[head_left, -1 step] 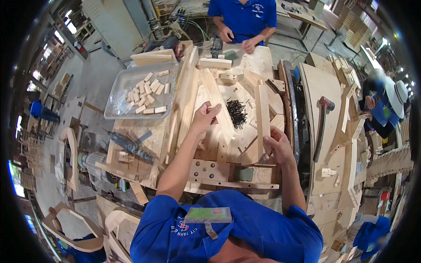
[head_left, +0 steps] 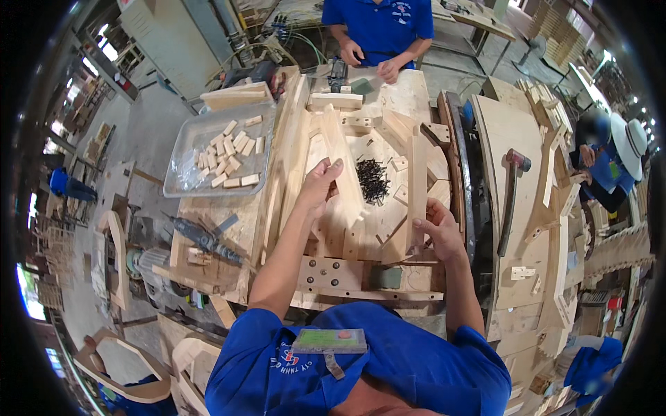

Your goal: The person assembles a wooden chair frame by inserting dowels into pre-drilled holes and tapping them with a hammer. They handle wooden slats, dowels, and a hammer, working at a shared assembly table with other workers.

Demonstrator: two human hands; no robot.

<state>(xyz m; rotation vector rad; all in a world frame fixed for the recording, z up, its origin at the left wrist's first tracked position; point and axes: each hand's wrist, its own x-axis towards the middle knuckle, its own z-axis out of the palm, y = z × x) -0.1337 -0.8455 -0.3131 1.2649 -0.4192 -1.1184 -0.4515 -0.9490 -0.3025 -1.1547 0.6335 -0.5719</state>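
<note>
My left hand (head_left: 322, 186) is closed on a pale wooden strip (head_left: 342, 156), its thumb over the strip's left edge. The strip slants across an open wooden frame. At the frame's right side my right hand (head_left: 441, 232) is closed about the lower end of a second wooden strip (head_left: 417, 182), which stands nearly upright in the picture; its fingertips are partly hidden. Between the two strips lies a pile of dark screws (head_left: 372, 182) on a wooden board. Small wooden blocks (head_left: 400, 165) lie around the pile.
To the left, a clear plastic tray (head_left: 182, 163) holds several small wood blocks, with a power drill (head_left: 201, 234) below it. A mallet (head_left: 514, 187) lies on the right bench. Across the table stands a person in a blue shirt (head_left: 378, 28).
The left strip has turned slightly more upright with my left hand. The right strip has shifted a little to the right. The whole view has moved slightly.
</note>
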